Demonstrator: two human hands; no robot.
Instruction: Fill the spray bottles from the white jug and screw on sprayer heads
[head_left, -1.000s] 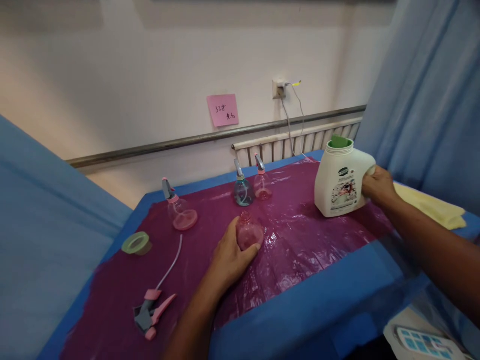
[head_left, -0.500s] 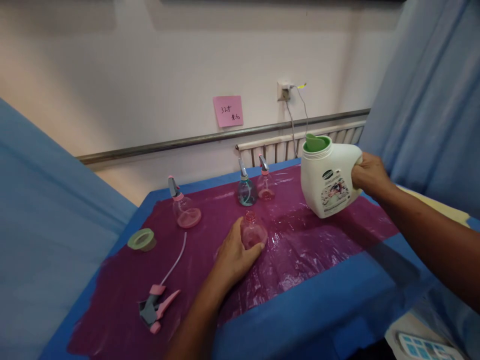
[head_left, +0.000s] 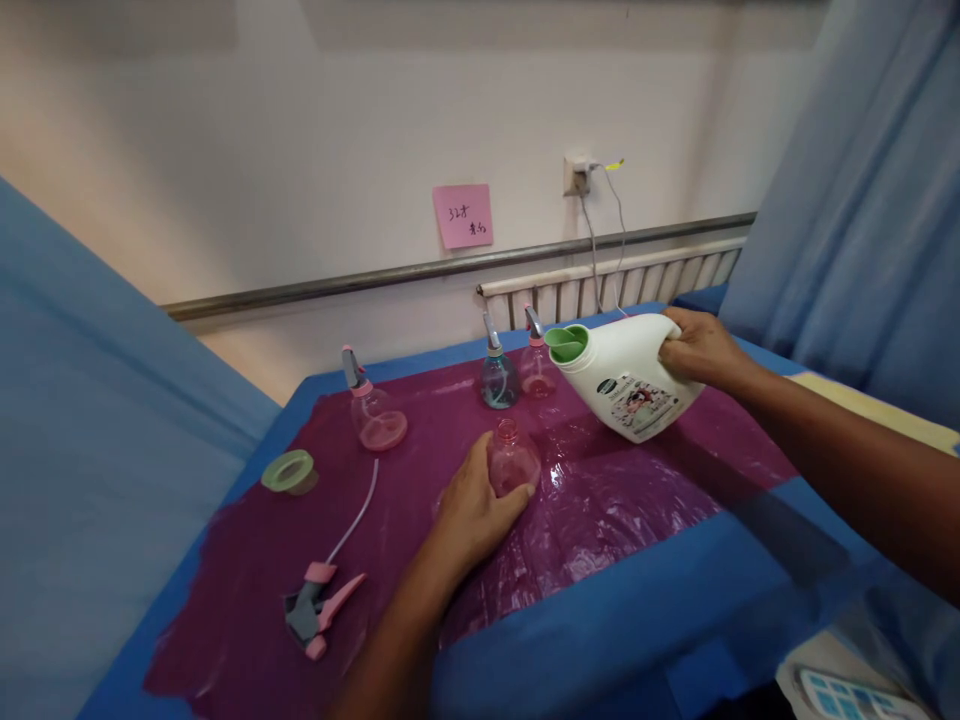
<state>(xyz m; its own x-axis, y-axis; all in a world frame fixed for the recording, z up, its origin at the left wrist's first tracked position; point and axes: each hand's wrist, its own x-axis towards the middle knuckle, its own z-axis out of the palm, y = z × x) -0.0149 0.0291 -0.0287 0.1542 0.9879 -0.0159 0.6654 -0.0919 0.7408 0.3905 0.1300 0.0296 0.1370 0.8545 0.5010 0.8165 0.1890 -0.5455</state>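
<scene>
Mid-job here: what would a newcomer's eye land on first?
Probably the white jug, tilted in the right hand at right of centre, its green spout toward the picture's left. Next, the pink bottle, open-necked, held by the left hand on the shiny purple sheet. Then the loose spray head, lying at front left.

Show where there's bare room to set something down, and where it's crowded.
Bare purple sheet lies right of the left hand and pink bottle, up to the blue border; another patch, between the green cap and loose sprayer. Behind the pink bottle it is crowded: teal spray bottle, pinkish spray bottle, tilted white jug alongside.
</scene>
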